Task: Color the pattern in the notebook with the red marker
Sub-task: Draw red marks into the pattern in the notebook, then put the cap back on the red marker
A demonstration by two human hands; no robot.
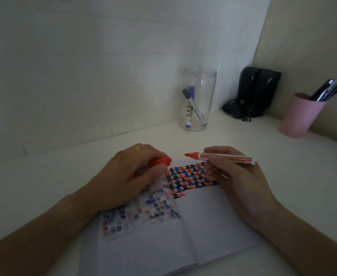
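Observation:
An open notebook (213,226) lies on the white desk in front of me. Its right page carries a red, blue and black pattern (189,178) near the top; fainter marks show through on the left page. My right hand (235,176) holds the uncapped red marker (223,156) level above the page's top edge, tip pointing left. My left hand (131,176) rests on the left page with the red cap (160,161) pinched between its fingers. A short gap separates the cap from the marker tip.
A clear jar (198,98) with two markers stands behind the notebook by the wall. Two black speakers (259,90) with cables sit in the corner. A pink cup (301,116) of pens is at the far right.

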